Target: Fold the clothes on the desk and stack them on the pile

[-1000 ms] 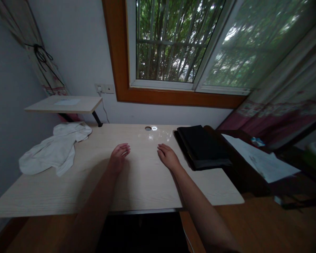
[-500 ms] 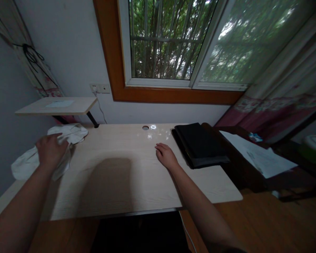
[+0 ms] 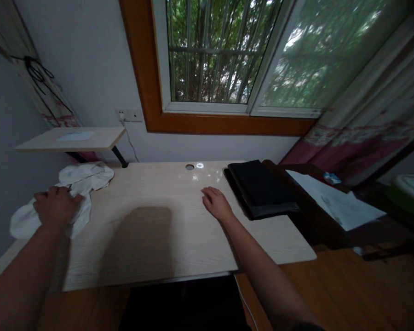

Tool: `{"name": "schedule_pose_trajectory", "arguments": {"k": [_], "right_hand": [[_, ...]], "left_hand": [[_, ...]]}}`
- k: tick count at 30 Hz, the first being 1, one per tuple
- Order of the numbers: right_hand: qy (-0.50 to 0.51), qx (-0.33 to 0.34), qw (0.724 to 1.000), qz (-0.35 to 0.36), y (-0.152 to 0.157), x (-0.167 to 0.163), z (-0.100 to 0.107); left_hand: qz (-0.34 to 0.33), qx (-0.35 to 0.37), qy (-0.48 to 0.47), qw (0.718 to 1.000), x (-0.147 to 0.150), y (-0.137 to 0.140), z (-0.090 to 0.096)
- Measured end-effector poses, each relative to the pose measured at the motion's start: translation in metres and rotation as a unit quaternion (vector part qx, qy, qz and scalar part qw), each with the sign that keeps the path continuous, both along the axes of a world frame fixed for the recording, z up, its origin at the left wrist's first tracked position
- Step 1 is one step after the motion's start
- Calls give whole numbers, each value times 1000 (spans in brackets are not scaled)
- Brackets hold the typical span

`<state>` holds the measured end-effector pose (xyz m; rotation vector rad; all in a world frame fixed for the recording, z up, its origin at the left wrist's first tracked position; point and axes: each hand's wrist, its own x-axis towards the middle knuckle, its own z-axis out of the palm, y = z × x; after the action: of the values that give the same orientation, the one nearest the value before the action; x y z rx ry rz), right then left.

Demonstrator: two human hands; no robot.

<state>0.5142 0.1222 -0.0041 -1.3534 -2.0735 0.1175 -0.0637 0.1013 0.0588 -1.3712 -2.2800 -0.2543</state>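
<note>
My left hand [image 3: 57, 206] lies over a crumpled white cloth [image 3: 86, 177] at the left end of the desk. Its thumb sticks out to the right, and its fingers are apart on the fabric. Part of the cloth is hidden beneath that hand, and its exact kind does not show. On the pale wooden desk [image 3: 141, 184], right of the middle, rests my right hand [image 3: 216, 203], fingers loosely stretched, holding nothing. A black folder-like stack [image 3: 262, 186] sits just to the right of it, apart from the fingers.
A small raised shelf [image 3: 103, 138] with a paper [image 3: 76, 136] on it stands at the back left, above the cloth. Past the desk's right side, a dark piece of furniture [image 3: 305, 225] carries white papers [image 3: 334, 202]. A cable hole [image 3: 190, 167] is near the back edge.
My left hand has come down and slightly left onto the cloth, its fingers now lying over it. The right hand stays in place on the desk.
</note>
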Motion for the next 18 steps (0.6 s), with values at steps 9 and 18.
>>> {"name": "schedule_pose_trajectory", "arguments": {"k": [9, 18], "right_hand": [[1, -3, 1000, 0, 1, 0, 0], [10, 0, 1000, 13, -1, 1, 2]], "left_hand": [[-109, 128, -99, 981, 19, 13, -7], [-387, 142, -193, 891, 126, 8, 16]]}}
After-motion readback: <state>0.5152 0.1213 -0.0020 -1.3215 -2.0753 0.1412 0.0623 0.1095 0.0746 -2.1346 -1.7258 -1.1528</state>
